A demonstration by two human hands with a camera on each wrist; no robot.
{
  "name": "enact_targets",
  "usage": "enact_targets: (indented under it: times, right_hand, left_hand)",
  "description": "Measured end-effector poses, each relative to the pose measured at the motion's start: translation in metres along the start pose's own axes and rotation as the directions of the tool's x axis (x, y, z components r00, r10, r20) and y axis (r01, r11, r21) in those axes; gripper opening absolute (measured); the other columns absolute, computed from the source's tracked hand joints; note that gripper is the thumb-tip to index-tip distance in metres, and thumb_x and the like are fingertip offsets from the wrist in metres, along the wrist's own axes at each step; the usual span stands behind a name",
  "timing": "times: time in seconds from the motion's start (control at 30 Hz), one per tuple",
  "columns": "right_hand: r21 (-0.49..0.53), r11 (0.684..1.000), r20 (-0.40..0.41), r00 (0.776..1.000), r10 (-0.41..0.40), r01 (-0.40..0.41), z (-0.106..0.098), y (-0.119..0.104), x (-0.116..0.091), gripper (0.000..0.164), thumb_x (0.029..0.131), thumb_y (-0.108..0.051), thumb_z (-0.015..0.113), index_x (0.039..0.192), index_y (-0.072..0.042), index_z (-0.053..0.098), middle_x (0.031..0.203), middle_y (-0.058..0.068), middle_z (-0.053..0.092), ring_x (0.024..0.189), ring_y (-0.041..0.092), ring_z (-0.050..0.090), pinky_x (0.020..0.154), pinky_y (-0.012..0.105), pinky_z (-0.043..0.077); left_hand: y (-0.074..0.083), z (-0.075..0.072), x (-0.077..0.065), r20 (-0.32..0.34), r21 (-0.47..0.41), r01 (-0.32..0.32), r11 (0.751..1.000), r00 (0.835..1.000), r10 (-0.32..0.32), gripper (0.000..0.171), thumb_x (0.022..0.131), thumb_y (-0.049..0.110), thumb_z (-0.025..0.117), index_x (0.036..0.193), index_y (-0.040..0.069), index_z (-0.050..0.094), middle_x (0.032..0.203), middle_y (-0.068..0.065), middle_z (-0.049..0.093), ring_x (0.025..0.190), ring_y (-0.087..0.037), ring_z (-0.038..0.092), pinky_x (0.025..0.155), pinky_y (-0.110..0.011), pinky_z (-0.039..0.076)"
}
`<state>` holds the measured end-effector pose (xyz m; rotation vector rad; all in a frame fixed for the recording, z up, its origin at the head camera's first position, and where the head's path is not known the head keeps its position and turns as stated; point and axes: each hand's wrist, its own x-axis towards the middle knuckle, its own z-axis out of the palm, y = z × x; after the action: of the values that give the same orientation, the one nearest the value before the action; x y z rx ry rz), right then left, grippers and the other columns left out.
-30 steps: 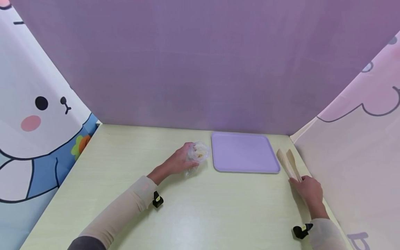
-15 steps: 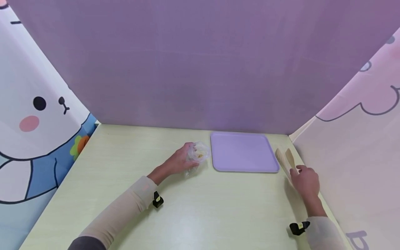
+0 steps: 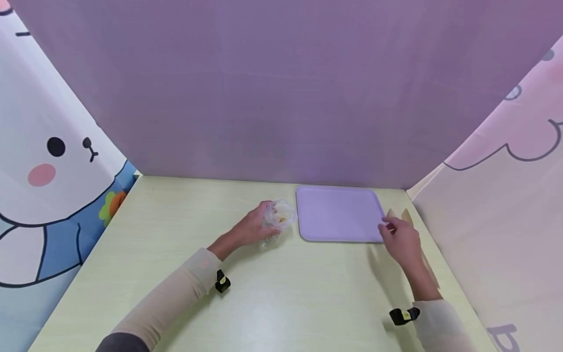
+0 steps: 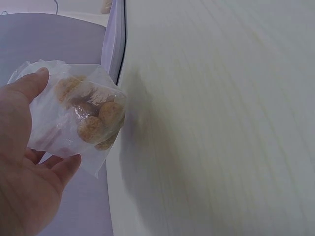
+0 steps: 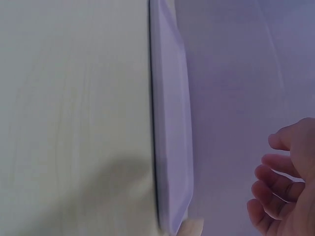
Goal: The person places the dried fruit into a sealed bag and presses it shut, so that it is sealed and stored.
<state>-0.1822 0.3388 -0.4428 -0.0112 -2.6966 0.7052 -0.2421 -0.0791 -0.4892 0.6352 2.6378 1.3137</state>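
My left hand (image 3: 250,227) grips a clear plastic bag (image 3: 281,214) upright beside the left edge of the lilac tray (image 3: 340,215). In the left wrist view, several round, rough brown pieces (image 4: 91,129) show through the bag, between thumb and fingers. My right hand (image 3: 401,242) holds nothing; its fingers hang loosely curled over the tray's right front corner. Under and behind that hand lie light wooden tongs (image 3: 407,215), two flat arms apart at the far end, the middle hidden by hand and wrist. A wooden tip (image 5: 192,227) shows past the tray in the right wrist view.
The pale wood-grain table (image 3: 281,293) ends at a purple backdrop (image 3: 272,98). A printed cartoon panel (image 3: 66,171) stands on the left, and a pink and cream one (image 3: 506,220) closes off the right, near the tongs.
My right hand has let go of the wooden tongs and moved left and forward to the tray's corner, leaving them on the table. My left hand and the bag stay where they were.
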Motion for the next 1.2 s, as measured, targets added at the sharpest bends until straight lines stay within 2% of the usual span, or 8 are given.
enact_targets:
  times: [0.2, 0.43, 0.77, 0.9, 1.0, 1.2]
  right_hand:
    - [0.084, 0.994, 0.045, 0.997, -0.068, 0.064, 0.021, -0.036, 0.001, 0.026, 0.093, -0.014, 0.069, 0.115, 0.001, 0.073, 0.091, 0.017, 0.074, 0.079, 0.027, 0.067, 0.067, 0.031, 0.05]
    - [0.179, 0.979, 0.088, 0.989, -0.12, 0.103, 0.045, -0.072, 0.001, 0.026, 0.092, -0.014, 0.072, 0.114, -0.002, 0.074, 0.09, 0.013, 0.074, 0.079, 0.024, 0.067, 0.068, 0.028, 0.051]
    - [0.284, 0.946, 0.17, 0.963, -0.208, 0.155, 0.077, -0.128, -0.003, 0.026, 0.09, -0.013, 0.074, 0.114, -0.003, 0.074, 0.087, 0.009, 0.073, 0.077, 0.02, 0.066, 0.068, 0.027, 0.052]
    - [0.291, 0.94, 0.215, 0.945, -0.245, 0.177, 0.089, -0.143, -0.006, 0.025, 0.09, -0.014, 0.074, 0.114, -0.005, 0.074, 0.086, 0.007, 0.072, 0.076, 0.018, 0.066, 0.069, 0.027, 0.053]
    - [0.296, 0.939, 0.249, 0.934, -0.255, 0.177, 0.099, -0.152, -0.009, 0.024, 0.091, -0.013, 0.074, 0.114, -0.007, 0.074, 0.085, 0.005, 0.071, 0.075, 0.014, 0.065, 0.068, 0.026, 0.053]
    - [0.302, 0.937, 0.265, 0.928, -0.261, 0.177, 0.115, -0.163, -0.014, 0.021, 0.091, -0.014, 0.074, 0.112, -0.008, 0.075, 0.082, 0.002, 0.07, 0.071, 0.009, 0.061, 0.062, 0.022, 0.05]
  left_hand:
    - [0.002, 0.003, 0.002, -0.003, -0.001, 0.0, 1.0, 1.0, 0.0, 0.085, 0.086, 0.032, 0.081, 0.153, 0.011, 0.034, 0.131, -0.011, 0.059, 0.113, -0.024, 0.058, 0.099, -0.047, 0.051]
    - [0.005, 0.005, 0.003, -0.004, -0.011, -0.002, 1.0, 1.0, 0.002, 0.084, 0.086, 0.03, 0.081, 0.152, 0.011, 0.035, 0.125, -0.01, 0.059, 0.108, -0.022, 0.058, 0.094, -0.045, 0.053]
    - [0.009, 0.007, 0.004, -0.015, -0.019, 0.004, 1.0, 1.0, -0.004, 0.083, 0.085, 0.029, 0.082, 0.151, 0.009, 0.036, 0.126, -0.008, 0.06, 0.107, -0.021, 0.059, 0.094, -0.044, 0.052]
    - [0.009, 0.011, 0.006, -0.029, -0.041, -0.001, 0.999, 1.0, -0.001, 0.081, 0.085, 0.026, 0.082, 0.15, 0.009, 0.037, 0.122, -0.008, 0.061, 0.103, -0.02, 0.06, 0.088, -0.039, 0.053]
    - [0.009, 0.012, 0.005, -0.014, -0.071, -0.006, 0.997, 1.0, 0.005, 0.081, 0.086, 0.025, 0.082, 0.15, 0.009, 0.036, 0.123, -0.008, 0.061, 0.1, -0.02, 0.062, 0.084, -0.035, 0.055]
    - [0.01, 0.012, 0.005, -0.019, -0.056, -0.006, 0.998, 1.0, 0.005, 0.082, 0.086, 0.031, 0.082, 0.15, 0.009, 0.037, 0.126, -0.008, 0.061, 0.101, -0.02, 0.062, 0.083, -0.034, 0.056]
